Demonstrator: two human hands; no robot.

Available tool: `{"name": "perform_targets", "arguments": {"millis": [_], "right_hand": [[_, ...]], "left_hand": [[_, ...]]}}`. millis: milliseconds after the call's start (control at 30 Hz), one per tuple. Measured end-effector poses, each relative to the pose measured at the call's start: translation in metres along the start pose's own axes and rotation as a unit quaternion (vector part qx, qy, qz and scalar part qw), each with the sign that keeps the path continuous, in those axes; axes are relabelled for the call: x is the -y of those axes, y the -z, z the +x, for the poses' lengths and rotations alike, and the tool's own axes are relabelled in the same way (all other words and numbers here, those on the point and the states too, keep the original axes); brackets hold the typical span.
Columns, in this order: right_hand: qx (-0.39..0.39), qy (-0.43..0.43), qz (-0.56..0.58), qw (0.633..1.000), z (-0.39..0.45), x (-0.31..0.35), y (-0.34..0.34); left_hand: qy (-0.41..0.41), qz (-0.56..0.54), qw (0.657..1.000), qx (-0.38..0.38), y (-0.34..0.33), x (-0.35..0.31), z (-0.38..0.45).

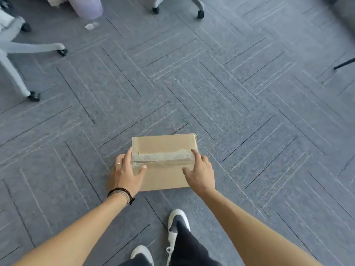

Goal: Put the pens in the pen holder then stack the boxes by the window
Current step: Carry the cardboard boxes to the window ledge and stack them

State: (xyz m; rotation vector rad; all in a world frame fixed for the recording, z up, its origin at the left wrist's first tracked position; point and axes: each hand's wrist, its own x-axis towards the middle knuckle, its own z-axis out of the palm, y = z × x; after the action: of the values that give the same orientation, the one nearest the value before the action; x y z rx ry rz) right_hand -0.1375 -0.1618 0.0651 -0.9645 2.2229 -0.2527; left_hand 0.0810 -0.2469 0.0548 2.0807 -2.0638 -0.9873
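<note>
Open grey carpet (pixel 230 93) around taped box (pixel 165 146), hands (pixel 125 174) on both side edges.

The box (pixel 163 162) is brown cardboard, dull and smooth. Shiny, wrinkly clear tape (pixel 163 157) runs across its top. The floor (pixel 249 93) is rough grey carpet.

no readable text, labels, brands, numbers or signs anywhere in view. cardboard box (pixel 164 162) top is plain brown with only a strip of clear tape (pixel 163 157) across it, no print or shipping label showing (its sides are hidden from this angle). white shoes (pixel 177 223) show no legible logo. carpet floor (pixel 249 93) has line pattern only, no markings. chair bases (pixel 19 54) and pale round container (pixel 89 6) at the top edge carry nothing legible.
</note>
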Motion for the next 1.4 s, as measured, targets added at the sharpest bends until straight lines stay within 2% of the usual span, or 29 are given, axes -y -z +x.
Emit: {"name": "perform_targets", "arguments": {"millis": [133, 300, 467, 600, 700, 800, 1167, 1400], "right_hand": [[-0.031, -0.019, -0.032, 0.999, 0.071, -0.042, -0.07], [-0.065, -0.027, -0.04, 0.997, 0.125, -0.067, -0.131], [-0.091, -0.02, -0.007, 0.996, 0.136, -0.078, -0.15], [-0.096, -0.01, 0.007, 0.995, 0.131, -0.069, -0.14], [-0.099, -0.004, 0.018, 0.995, 0.111, -0.052, -0.112], [-0.106, -0.007, 0.031, 0.994, 0.066, -0.026, -0.064], [-0.156, -0.003, 0.087, 0.984, -0.129, 0.1, 0.179], [-0.202, -0.035, 0.125, 0.971, -0.263, 0.124, 0.289]], "left_hand": [[0.034, -0.001, 0.999, 0.026, -0.085, 0.054, 0.065], [0.044, -0.006, 0.998, 0.038, -0.14, 0.086, 0.108], [0.028, -0.014, 0.999, 0.022, -0.16, 0.095, 0.113], [0.017, -0.027, 0.999, 0.02, -0.149, 0.089, 0.11], [0.013, -0.035, 0.999, 0.019, -0.115, 0.073, 0.095], [0.007, -0.025, 1.0, 0.018, -0.053, 0.039, 0.062], [-0.041, -0.012, 0.999, -0.006, 0.213, -0.121, -0.088], [-0.089, 0.001, 0.996, 0.012, 0.329, -0.199, -0.194]]}}
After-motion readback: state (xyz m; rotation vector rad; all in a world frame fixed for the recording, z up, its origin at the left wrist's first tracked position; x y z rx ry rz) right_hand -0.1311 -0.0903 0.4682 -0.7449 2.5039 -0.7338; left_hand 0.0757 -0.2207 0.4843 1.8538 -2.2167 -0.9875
